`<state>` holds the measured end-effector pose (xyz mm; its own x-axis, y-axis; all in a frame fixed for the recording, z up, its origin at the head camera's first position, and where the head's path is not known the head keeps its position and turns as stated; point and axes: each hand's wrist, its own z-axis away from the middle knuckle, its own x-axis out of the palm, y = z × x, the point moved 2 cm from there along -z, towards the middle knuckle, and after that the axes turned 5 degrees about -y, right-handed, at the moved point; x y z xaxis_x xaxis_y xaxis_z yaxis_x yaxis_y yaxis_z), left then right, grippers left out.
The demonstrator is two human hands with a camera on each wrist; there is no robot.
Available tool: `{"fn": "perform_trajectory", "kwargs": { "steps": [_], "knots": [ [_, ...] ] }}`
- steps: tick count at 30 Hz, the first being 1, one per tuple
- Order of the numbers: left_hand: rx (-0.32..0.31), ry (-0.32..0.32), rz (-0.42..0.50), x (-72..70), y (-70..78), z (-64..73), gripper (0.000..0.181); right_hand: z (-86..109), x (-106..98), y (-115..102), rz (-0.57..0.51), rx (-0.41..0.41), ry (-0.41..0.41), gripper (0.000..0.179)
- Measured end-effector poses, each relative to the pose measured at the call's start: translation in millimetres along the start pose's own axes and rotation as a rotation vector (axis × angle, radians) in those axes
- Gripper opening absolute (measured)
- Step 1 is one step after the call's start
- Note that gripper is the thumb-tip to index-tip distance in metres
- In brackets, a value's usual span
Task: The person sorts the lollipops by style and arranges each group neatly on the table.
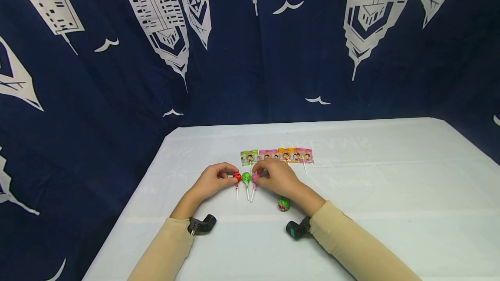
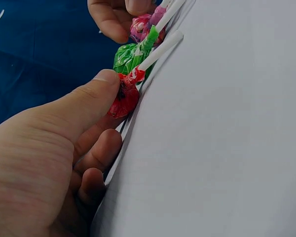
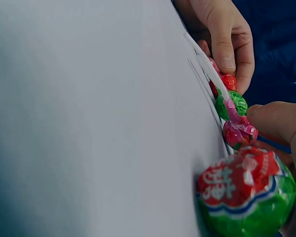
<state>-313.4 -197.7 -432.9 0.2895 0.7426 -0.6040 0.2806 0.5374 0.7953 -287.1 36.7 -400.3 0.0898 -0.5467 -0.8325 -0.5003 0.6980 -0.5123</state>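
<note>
Three wrapped ball lollipops lie side by side on the white table, sticks toward the person. My left hand [image 1: 211, 180] pinches the red lollipop [image 2: 124, 101] by its head, between thumb and fingers. In the middle sits the green lollipop [image 1: 246, 178], which neither hand grips. My right hand [image 1: 278, 177] holds the pink lollipop [image 3: 240, 132] at its wrapped head, thumb on the near side. A larger green and red wrapped ball [image 3: 246, 192] rests on the table beside the right forearm; no stick shows on it.
Behind the hands runs a row of flat, picture-printed candy packets on sticks: a green packet [image 1: 249, 157], a pink packet [image 1: 268, 154], an orange packet [image 1: 287, 154] and another pink one at the right. The white tabletop [image 1: 390, 194] ends at a dark blue printed curtain [image 1: 242, 81].
</note>
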Motion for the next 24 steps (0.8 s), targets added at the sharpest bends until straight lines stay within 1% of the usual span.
{"fn": "perform_trajectory", "kwargs": {
  "steps": [7, 13, 19, 24],
  "knots": [
    [-0.013, 0.000, -0.010, -0.5, 1.0, 0.5, 0.021, 7.6, -6, 1, -0.006, -0.031, 0.022, 0.022],
    [-0.008, 0.004, -0.011, -0.6, 2.4, 1.5, 0.022, 16.4, -11, 7, -0.011, -0.046, 0.034, 0.022],
    [-0.016, 0.011, -0.022, -0.5, 2.4, 1.8, 0.021, 25.2, -17, 11, -0.019, -0.033, 0.018, 0.021],
    [-0.012, 0.014, -0.025, -0.2, 2.9, 1.7, 0.021, 32.0, -22, 11, -0.017, -0.034, -0.007, 0.021]
  ]
}}
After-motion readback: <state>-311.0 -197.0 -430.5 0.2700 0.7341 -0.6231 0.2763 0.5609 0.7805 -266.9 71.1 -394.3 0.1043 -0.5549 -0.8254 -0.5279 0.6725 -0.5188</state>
